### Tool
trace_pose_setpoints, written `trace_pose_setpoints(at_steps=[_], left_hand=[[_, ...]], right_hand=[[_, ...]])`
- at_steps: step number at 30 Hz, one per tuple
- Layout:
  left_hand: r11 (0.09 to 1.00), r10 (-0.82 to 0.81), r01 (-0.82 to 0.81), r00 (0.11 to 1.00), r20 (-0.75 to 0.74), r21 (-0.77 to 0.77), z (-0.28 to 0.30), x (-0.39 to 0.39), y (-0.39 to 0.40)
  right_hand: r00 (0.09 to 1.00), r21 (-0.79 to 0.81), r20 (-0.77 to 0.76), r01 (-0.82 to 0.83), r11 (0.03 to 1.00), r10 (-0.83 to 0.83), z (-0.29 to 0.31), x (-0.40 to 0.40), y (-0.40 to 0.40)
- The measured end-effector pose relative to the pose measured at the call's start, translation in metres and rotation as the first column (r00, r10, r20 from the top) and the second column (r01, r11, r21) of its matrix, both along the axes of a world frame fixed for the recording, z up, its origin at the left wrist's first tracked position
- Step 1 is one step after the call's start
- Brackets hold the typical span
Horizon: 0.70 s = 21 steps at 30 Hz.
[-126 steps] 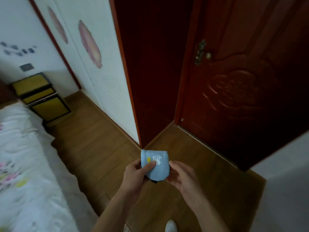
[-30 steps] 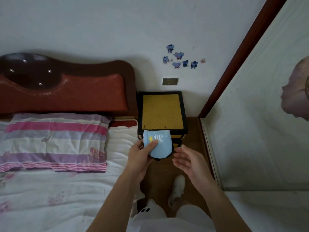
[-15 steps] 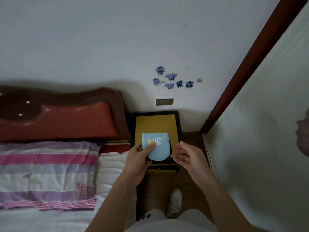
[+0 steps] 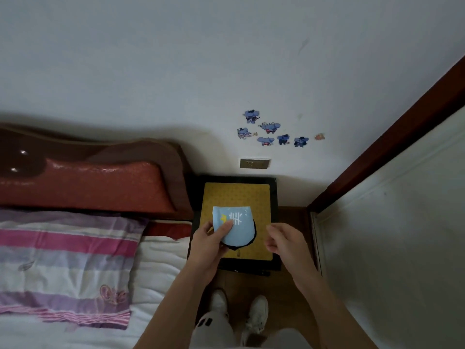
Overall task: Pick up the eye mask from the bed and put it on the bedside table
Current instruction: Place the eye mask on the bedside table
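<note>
Most of the task appeared done at this moment: the eye mask (image 4: 237, 226), folded, pale blue with a dark rim, was off the bed (image 4: 161, 258) and held over the bedside table (image 4: 239, 197), pinched at its 9 o'clock edge between thumb and fingers of the left hand (image 4: 210, 241). Whether the mask already touched the yellow top could not be told from the head view; it looked to hover just above the near half. The right hand (image 4: 284, 239) was empty, fingers loosely curled and apart, hanging at 3 o'clock of the mask over the table's right edge. Remaining, by judgement: lower the mask onto the top and let go. Room for that: the yellow top was bare, with open surface from the mask toward 12 o'clock, up to the black frame against the wall. Edges noted: the headboard (image 4: 100, 182) stood close at 9 o'clock of the table; the dark red door frame (image 4: 377, 152) and a white panel (image 4: 402, 235) closed off the 3 o'clock side, leaving only a narrow strip of wood floor. The near rim at 6 o'clock sat just ahead of the person's shoes (image 4: 256, 313). A wall socket (image 4: 254, 163) and stickers (image 4: 270, 132) lay at 12 o'clock, well clear. The mask is soft, so a release near the rim could let it slide off; setting it toward the centre seemed safer.
</note>
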<state>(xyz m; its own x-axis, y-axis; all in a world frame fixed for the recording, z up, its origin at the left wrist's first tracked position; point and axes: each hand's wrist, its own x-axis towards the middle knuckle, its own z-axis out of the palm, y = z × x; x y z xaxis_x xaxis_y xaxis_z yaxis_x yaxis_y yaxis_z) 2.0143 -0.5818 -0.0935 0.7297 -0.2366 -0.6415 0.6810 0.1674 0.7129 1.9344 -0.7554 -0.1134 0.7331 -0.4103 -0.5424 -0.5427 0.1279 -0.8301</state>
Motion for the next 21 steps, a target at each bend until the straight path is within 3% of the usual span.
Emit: trace_pose_setpoints(at_steps=[3, 11, 16, 21], left_hand=[[1.000, 0.012, -0.012, 0.999, -0.033, -0.006, -0.013, 0.016, 0.000], [0.986, -0.074, 0.090, 0.991, -0.112, 0.140, -0.079, 0.050, 0.003], [0.961, -0.128, 0.165, 0.977, -0.169, 0.224, -0.147, 0.068, 0.003], [0.939, -0.107, 0.160, 0.977, -0.184, 0.304, -0.206, 0.080, 0.002]], right_hand=[[0.992, -0.248, -0.014, -0.124, 0.961, 0.125, -0.009, 0.012, 0.000], [0.956, -0.470, -0.098, -0.290, 0.834, 0.278, -0.050, 0.036, -0.001], [0.885, -0.625, -0.184, -0.440, 0.645, 0.427, -0.105, 0.049, 0.005], [0.820, -0.684, -0.301, -0.541, 0.489, 0.486, -0.165, 0.053, 0.010]])
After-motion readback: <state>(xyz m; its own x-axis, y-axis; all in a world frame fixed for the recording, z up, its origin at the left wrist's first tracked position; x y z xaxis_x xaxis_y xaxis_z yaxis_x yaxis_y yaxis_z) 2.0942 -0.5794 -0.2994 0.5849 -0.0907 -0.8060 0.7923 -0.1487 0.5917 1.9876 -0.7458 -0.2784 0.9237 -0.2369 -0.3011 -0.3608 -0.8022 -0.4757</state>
